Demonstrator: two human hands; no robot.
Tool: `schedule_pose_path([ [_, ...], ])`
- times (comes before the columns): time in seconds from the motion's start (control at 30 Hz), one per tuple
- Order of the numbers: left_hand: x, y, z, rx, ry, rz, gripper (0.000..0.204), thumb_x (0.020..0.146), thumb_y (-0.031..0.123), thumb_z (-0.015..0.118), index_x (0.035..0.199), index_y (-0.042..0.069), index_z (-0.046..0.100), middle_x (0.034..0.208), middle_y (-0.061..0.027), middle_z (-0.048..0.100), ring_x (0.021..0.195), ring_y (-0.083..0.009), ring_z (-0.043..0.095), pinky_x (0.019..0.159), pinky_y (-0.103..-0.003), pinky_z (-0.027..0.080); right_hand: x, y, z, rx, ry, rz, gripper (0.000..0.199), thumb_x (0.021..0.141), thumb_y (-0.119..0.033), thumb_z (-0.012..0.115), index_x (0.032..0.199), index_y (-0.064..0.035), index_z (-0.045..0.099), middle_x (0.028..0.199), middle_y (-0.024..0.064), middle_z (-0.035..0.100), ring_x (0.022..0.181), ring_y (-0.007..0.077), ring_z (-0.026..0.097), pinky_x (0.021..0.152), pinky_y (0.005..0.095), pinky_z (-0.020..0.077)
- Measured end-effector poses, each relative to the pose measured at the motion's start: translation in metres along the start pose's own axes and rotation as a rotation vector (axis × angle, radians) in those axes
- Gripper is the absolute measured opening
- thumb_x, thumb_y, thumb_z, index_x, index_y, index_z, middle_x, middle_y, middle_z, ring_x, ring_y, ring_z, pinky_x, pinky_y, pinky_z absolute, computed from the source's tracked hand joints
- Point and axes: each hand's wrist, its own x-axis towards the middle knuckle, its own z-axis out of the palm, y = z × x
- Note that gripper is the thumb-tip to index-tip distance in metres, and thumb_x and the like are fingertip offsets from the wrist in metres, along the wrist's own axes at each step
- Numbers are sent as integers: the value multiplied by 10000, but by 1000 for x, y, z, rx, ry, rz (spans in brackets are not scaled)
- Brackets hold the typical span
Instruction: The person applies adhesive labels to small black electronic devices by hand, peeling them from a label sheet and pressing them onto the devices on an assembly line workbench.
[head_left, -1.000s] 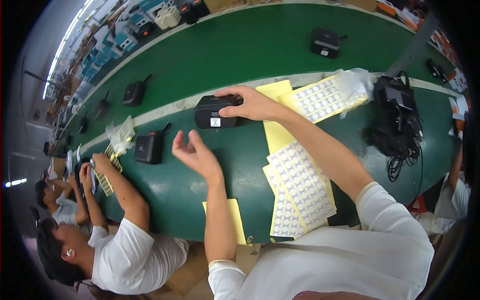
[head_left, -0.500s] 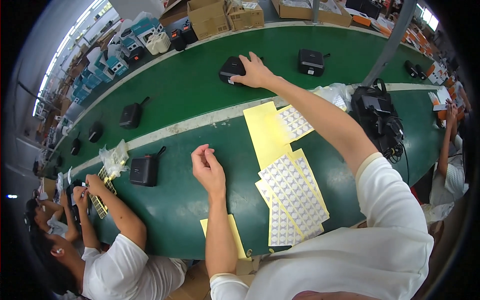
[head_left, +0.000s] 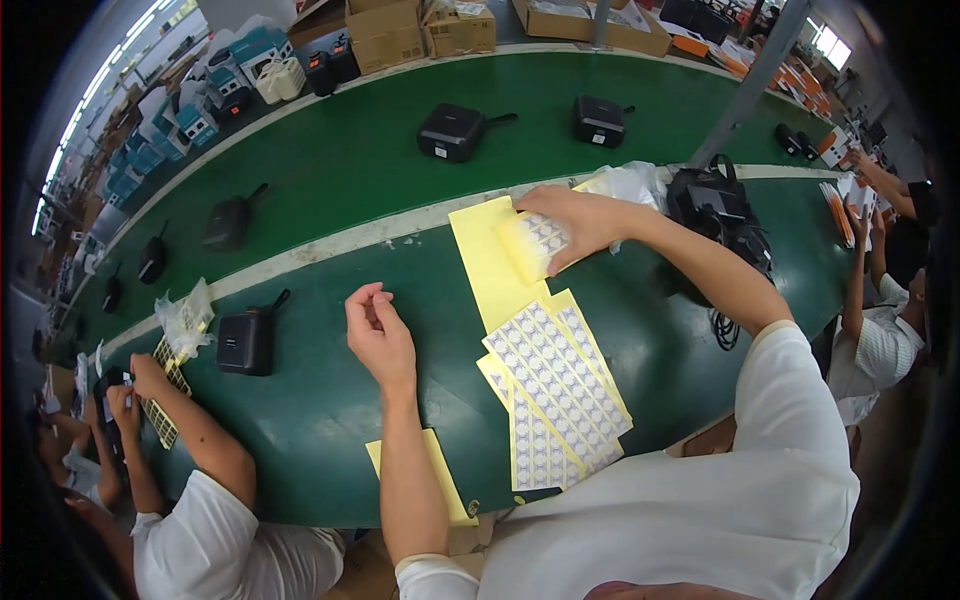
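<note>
My right hand (head_left: pixel 580 222) is over a sheet of small white printed labels (head_left: pixel 542 238), thumb and fingers apart around its curled end. Under that sheet lies a plain yellow backing sheet (head_left: pixel 482 250). My left hand (head_left: pixel 382 338) hovers over the green table with curled fingers and the thumb against them; the inside of that hand is hidden. Between my forearms several more label sheets (head_left: pixel 560 385) overlap in a fanned stack. On the green strip beyond, a black boxy device (head_left: pixel 452 132) with a strap stands with a small white label on its front.
More black strapped devices stand on the strip, one at the right (head_left: pixel 600 121); another (head_left: pixel 246 342) is on the table. A black bag (head_left: pixel 708 210) sits beside a metal post (head_left: pixel 745 85). At left a co-worker (head_left: pixel 225 540) handles something; others work at far right. Cartons (head_left: pixel 385 35) line the back.
My right hand has left the black device on the strip and come back to the label sheet. The left hand keeps its curled pose. The whole view has shifted slightly.
</note>
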Motion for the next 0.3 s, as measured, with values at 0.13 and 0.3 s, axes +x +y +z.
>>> schedule_pose_path([
  [0.13,-2,5,0,31,-9,28,109,931,69,510,986,16,587,801,-20,609,644,-64,509,546,-210,399,-10,-5,2,12,-29,-12,920,674,-412,795,1363,19,364,1371,209,376,1263,362,379,1064,394,322],
  [0.3,11,14,5,-139,-105,-37,117,942,99,517,1009,28,581,815,-19,605,659,-51,502,580,-181,385,-21,-1,8,-32,37,-42,921,689,-433,784,1376,4,354,1377,202,370,1274,350,375,1072,391,312],
])
